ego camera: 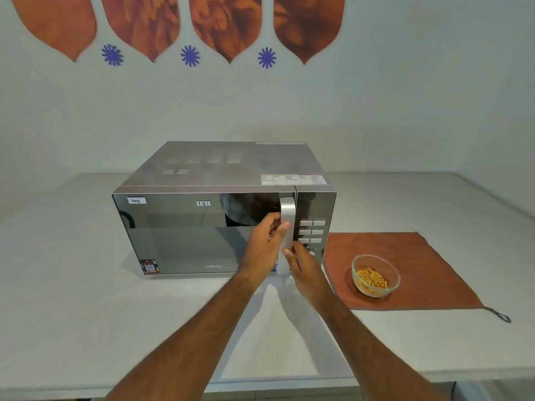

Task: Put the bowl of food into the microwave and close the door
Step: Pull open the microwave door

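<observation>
A dark, mirror-fronted microwave stands on the counter with its door closed. A silver vertical handle runs down the door's right side. My left hand is wrapped around the handle from the left, at mid-height. My right hand touches the handle's lower part from the right, fingers against it. A clear glass bowl holding yellow-orange food sticks sits to the right of the microwave, apart from both hands.
The bowl rests on a rust-coloured cloth with a dark loop at its near right corner. The grey counter stretches left of the microwave and toward me. A wall stands close behind.
</observation>
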`<action>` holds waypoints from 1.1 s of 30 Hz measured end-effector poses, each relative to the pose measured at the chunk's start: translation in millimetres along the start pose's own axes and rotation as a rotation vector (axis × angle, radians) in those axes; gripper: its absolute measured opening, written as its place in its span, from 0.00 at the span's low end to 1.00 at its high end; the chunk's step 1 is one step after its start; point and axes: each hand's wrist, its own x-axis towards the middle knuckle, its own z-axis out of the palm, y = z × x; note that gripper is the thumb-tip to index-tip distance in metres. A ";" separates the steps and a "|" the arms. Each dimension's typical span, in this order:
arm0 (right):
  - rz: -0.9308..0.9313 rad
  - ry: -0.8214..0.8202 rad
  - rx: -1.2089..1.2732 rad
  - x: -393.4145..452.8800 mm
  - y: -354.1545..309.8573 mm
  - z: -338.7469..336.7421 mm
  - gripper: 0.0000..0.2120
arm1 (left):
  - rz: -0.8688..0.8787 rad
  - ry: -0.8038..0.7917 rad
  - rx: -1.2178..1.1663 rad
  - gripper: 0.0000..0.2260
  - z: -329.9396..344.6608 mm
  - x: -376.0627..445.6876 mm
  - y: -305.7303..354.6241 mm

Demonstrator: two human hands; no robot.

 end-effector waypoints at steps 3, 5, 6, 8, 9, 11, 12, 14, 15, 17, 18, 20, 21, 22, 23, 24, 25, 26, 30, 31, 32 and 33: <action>0.022 0.019 -0.003 1.0 -0.6 0.2 0.18 | -0.004 0.002 -0.006 0.19 -0.3 0.5 0.0; 0.038 0.011 -0.014 -0.9 -1.9 0.4 0.15 | -0.009 -0.004 -0.005 0.19 -0.3 0.2 0.7; 0.049 0.013 -0.018 -2.8 -2.8 0.6 0.16 | -0.011 -0.001 0.001 0.19 0.0 -0.5 1.4; 0.049 0.005 0.001 -4.6 -4.5 0.7 0.20 | 0.003 -0.004 0.009 0.19 -0.4 -0.3 2.1; 0.046 0.009 0.005 -5.2 -5.4 0.8 0.21 | 0.007 -0.005 0.014 0.18 -0.3 0.1 2.1; 0.042 0.015 0.008 -7.4 -9.2 0.9 0.22 | 0.013 -0.005 0.021 0.19 -1.2 0.4 2.2; 0.038 0.016 0.017 -10.3 -11.0 1.4 0.23 | 0.015 -0.006 0.018 0.19 -1.8 -0.5 2.0; 0.012 0.027 0.047 -19.0 -11.6 2.7 0.27 | 0.027 -0.017 0.023 0.18 -4.3 -4.3 -2.6; -0.005 0.033 0.058 -23.1 -9.4 3.1 0.29 | 0.036 -0.024 0.028 0.18 -5.7 -7.9 -5.6; -0.023 0.041 0.052 -28.1 -1.4 4.3 0.28 | 0.044 -0.025 0.029 0.15 -8.7 -15.0 -11.4; -0.024 0.040 0.033 -30.6 1.7 5.6 0.23 | 0.041 -0.028 0.024 0.13 -10.0 -17.6 -14.4; -0.035 0.048 -0.014 -33.2 5.0 8.3 0.12 | 0.048 -0.040 0.011 0.15 -12.0 -22.4 -15.7; -0.046 0.062 -0.047 -33.2 6.5 9.4 0.08 | 0.049 -0.045 0.011 0.17 -12.7 -24.2 -15.3; -0.056 0.073 -0.073 -33.3 7.9 9.7 0.05 | 0.044 -0.047 0.012 0.19 -13.0 -25.4 -14.8; -0.068 0.075 -0.087 -34.9 8.5 10.7 0.05 | 0.038 -0.046 0.012 0.19 -14.2 -27.2 -15.1; -0.072 0.070 -0.090 -37.3 8.9 10.9 0.08 | 0.032 -0.046 0.010 0.20 -14.7 -29.6 -14.6; -0.073 0.066 -0.090 -39.9 10.1 10.8 0.12 | 0.027 -0.045 0.008 0.20 -15.0 -31.3 -14.9; -0.070 0.069 -0.094 -43.6 11.9 10.4 0.16 | 0.020 -0.045 0.005 0.20 -15.5 -33.3 -15.2; -0.070 0.119 -0.161 -62.0 31.9 4.5 0.11 | 0.016 -0.045 -0.017 0.20 -16.4 -41.7 -15.8; -0.060 0.118 -0.176 -65.7 38.5 3.1 0.10 | 0.011 -0.040 -0.022 0.21 -16.7 -44.4 -15.8; -0.051 0.114 -0.194 -69.1 44.8 1.7 0.10 | 0.005 -0.034 -0.029 0.22 -17.2 -47.9 -15.5; -0.045 0.112 -0.221 -70.7 50.2 -0.1 0.10 | 0.000 -0.029 -0.036 0.22 -17.9 -50.5 -15.5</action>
